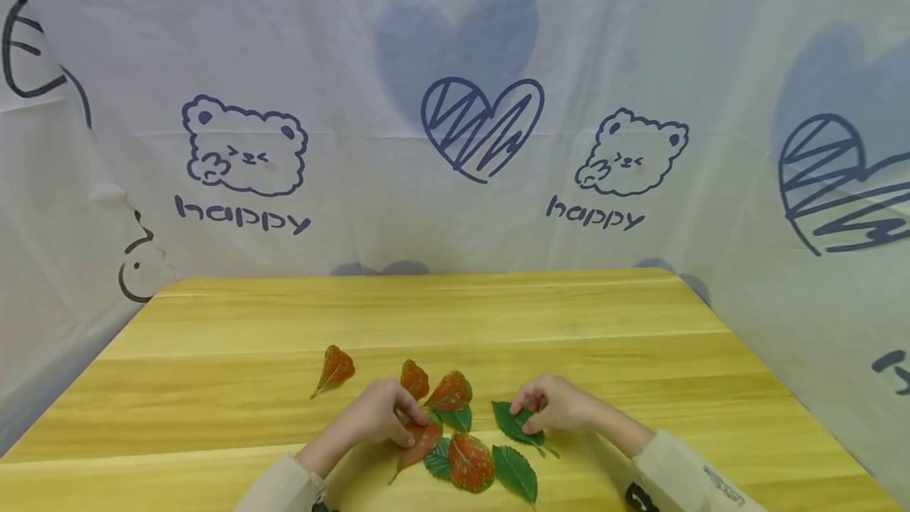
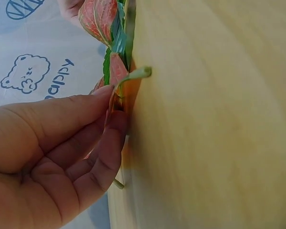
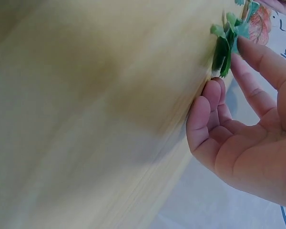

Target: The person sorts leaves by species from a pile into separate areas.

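In the head view my left hand (image 1: 377,416) pinches a red leaf (image 1: 425,444) between thumb and fingers, low over the table. The left wrist view shows the thumb on its edge and a pale green stem (image 2: 140,73) sticking out. My right hand (image 1: 562,404) pinches a dark green leaf (image 1: 506,419) at the right of the group; two stems at its lower end suggest stacked leaves. The right wrist view has these green leaves (image 3: 222,55) at the thumb and index fingertips, the other fingers curled near the tabletop.
Between the hands lie a red leaf (image 1: 471,463), another red leaf (image 1: 451,392) and partly covered green ones. A green leaf (image 1: 515,472) is nearest the front. One red leaf (image 1: 336,368) lies apart at left on the wooden table (image 1: 213,385). A printed cloth (image 1: 341,62) hangs behind.
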The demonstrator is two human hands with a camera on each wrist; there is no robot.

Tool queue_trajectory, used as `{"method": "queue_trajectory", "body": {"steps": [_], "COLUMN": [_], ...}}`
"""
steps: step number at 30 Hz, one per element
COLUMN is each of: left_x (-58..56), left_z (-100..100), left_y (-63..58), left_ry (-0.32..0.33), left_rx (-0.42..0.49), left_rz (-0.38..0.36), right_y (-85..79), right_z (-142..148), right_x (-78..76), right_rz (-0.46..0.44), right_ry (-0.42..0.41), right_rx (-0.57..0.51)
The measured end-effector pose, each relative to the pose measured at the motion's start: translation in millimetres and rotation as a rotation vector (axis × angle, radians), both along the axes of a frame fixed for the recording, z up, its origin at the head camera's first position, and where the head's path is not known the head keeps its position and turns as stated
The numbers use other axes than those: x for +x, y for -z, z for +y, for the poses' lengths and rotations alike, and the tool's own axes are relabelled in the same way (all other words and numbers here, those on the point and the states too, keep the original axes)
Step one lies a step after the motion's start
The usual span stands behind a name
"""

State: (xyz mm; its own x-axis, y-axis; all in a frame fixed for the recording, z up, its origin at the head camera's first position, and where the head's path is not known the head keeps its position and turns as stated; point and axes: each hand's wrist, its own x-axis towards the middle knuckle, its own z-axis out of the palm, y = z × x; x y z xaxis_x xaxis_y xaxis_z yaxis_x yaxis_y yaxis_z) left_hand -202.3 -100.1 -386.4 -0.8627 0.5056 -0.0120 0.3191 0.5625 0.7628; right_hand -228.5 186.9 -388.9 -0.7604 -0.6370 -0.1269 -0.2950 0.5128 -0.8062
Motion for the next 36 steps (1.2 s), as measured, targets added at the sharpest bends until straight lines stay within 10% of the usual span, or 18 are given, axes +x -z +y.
{"method": "queue_trajectory", "body": {"steps": [13,36], "left_x": [-1.4,-2.2], "left_z": [0,1], "left_y": [2.0,-0.6], "left_ry": [-0.008,-0.001], "left_rx": [-0.016,-0.029], "left_rz": [0.006,-0.004], "right_y": [-0.3,-5.5], "right_z": [-6,-11], "right_x": [3.3,7.9], "right_rz": [0.133,-0.039], "right_ry": [0.059,0.249], "right_rx": [0.089,0.014]}}
